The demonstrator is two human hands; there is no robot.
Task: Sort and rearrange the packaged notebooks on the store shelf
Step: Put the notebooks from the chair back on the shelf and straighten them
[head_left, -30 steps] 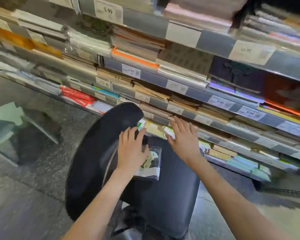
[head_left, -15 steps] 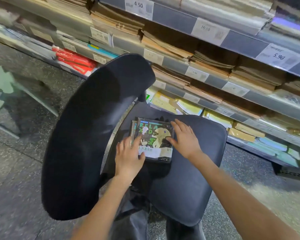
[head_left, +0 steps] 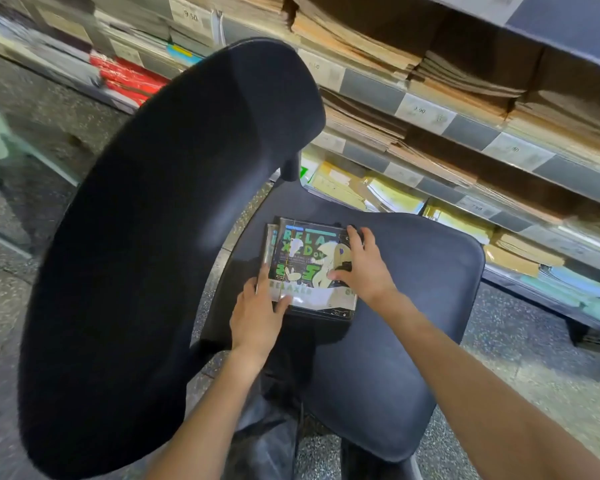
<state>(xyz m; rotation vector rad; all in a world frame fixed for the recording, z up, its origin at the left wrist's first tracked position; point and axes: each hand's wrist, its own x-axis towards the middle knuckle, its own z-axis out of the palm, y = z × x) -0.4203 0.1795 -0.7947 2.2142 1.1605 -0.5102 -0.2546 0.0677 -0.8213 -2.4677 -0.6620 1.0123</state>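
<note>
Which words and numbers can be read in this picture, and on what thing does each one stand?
"RELAXED", in large letters across two rows: cover of the top packaged notebook on the chair seat.
"RELAXED", small: white band low on that cover.
"9.50": price tag, upper shelf.
"9.90": price tag, middle shelf.
"7.50", faint: price tag, lower shelf.
Other tags: too blurred.

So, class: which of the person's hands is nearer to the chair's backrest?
Left. The left hand rests on the notebook stack's near-left corner, on the side toward the backrest. The right hand lies on the stack's right side, farther from it.
</note>
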